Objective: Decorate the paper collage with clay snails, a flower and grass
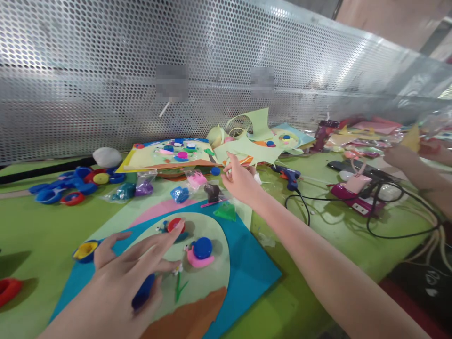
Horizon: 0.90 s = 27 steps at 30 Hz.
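Left hand [130,273] spread over the snail card [247,254], dark-blue cap [143,293] in its thumb crook; right hand [240,181] beyond the card, grip unclear. Bare green tabletop [339,228] right of the card; perforated metal panel [106,84] behind.

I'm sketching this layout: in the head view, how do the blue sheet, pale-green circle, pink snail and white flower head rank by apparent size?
1. Blue sheet
2. Pale-green circle
3. Pink snail
4. White flower head
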Motion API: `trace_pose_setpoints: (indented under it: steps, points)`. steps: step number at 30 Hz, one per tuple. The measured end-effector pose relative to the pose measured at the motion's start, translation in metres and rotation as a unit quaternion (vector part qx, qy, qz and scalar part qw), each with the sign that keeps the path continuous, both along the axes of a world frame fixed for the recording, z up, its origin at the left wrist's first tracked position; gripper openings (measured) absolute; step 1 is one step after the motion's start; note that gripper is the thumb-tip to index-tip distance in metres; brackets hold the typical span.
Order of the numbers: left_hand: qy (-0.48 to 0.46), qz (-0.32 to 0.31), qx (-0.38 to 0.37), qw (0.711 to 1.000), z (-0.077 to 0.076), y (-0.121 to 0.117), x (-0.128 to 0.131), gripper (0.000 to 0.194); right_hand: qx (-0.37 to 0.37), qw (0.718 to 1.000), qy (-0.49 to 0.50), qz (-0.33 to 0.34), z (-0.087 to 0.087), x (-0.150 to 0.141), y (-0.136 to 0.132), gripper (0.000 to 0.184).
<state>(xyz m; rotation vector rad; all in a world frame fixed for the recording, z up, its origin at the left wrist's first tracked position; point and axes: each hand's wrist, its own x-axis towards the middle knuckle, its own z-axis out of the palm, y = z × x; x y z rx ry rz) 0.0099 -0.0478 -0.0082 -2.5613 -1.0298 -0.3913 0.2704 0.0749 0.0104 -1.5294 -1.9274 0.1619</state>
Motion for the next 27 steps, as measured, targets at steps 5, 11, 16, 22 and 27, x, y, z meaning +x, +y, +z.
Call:
trace_pose_setpoints:
  steps: [5, 11, 16, 22, 27]
  points:
    - [0.01, 0.016, -0.025, 0.999, 0.001, -0.004, -0.003, 0.057, -0.002, 1.0, -0.006, 0.007, -0.001, 0.0, 0.001, 0.06]
    - [-0.021, 0.023, -0.019, 0.999, 0.0, -0.004, -0.008, 0.052, -0.005, 1.0, -0.012, 0.001, -0.001, 0.0, 0.0, 0.059]
    - [-0.02, 0.006, -0.024, 0.999, 0.003, -0.006, -0.001, 0.055, -0.01, 1.0, -0.017, 0.001, 0.001, 0.0, -0.002, 0.058]
    - [-0.023, -0.024, -0.021, 0.999, 0.007, -0.008, 0.005, 0.045, -0.017, 0.999, -0.028, -0.003, 0.002, -0.002, -0.003, 0.059]
    - [-0.02, -0.029, -0.005, 0.999, 0.01, -0.008, 0.003, 0.061, -0.02, 0.999, -0.036, -0.005, 0.004, -0.002, -0.006, 0.057]
